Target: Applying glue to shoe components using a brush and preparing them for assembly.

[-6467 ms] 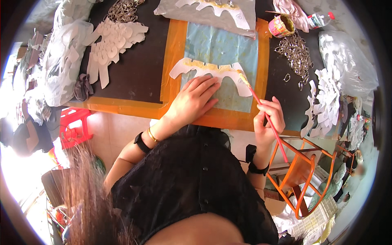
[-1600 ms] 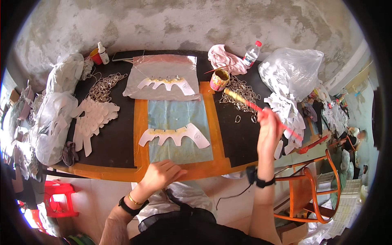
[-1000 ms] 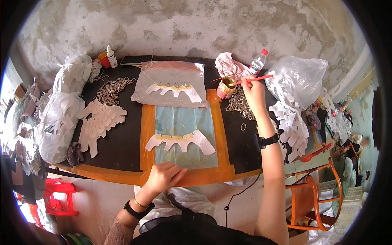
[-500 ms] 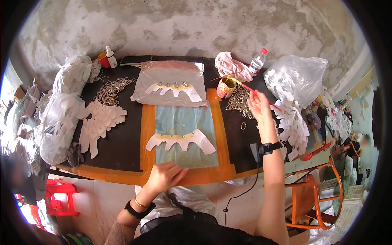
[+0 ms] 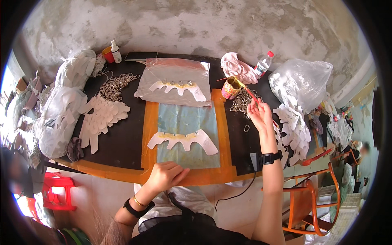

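Observation:
My right hand (image 5: 260,116) holds a thin red brush (image 5: 249,91) in a pinch, its yellow-smeared end at the mouth of a small can (image 5: 228,92) coated with yellow residue. My left hand (image 5: 165,176) rests by the table's front edge with fingers curled in and nothing visible in them. Just beyond it lies a white notched cutout (image 5: 203,143), yellowish glue along its upper edge, on a blue sheet (image 5: 183,117). Farther back, a similar white cutout (image 5: 198,94) lies on a clear plastic bag (image 5: 175,67), with several metal rings along its glued edge.
Metal rings are heaped at left (image 5: 114,86) and beside the can. White cutouts lie in a pile (image 5: 102,116) at left and another (image 5: 295,130) at right. Stuffed plastic bags, a pink cloth (image 5: 237,67) and a bottle (image 5: 263,64) stand around. A wooden chair (image 5: 302,208) is at lower right.
My right hand has moved slightly nearer to me, and the brush sits a bit lower at the can. The whole view has shifted slightly. My left hand stays put.

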The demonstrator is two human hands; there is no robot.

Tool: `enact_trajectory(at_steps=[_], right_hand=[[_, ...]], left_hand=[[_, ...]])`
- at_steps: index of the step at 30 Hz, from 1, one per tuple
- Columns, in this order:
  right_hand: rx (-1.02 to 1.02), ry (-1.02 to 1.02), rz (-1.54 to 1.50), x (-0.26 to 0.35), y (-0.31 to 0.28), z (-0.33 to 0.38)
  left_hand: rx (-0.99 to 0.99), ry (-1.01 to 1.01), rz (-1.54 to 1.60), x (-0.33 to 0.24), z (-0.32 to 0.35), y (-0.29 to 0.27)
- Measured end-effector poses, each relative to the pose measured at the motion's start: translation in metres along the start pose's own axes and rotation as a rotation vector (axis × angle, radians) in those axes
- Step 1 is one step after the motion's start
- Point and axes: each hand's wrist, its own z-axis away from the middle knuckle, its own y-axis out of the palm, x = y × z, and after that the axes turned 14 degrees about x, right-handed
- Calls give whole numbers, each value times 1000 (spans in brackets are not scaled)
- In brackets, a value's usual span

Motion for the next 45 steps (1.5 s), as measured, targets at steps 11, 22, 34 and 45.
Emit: enact_trajectory(at_steps=[11, 22, 34, 45], right_hand=[[-24, -39, -66, 2, -13, 2], [10, -21, 7, 2, -12, 0], [-21, -12, -4, 2, -13, -6], [10, 7, 2, 9, -8, -6]], left_hand=[[1, 12, 23, -2, -1, -2], [5, -25, 43, -3, -1, -1], [-1, 5, 26, 2, 2, 2], [-25, -5, 37, 2, 3, 1]])
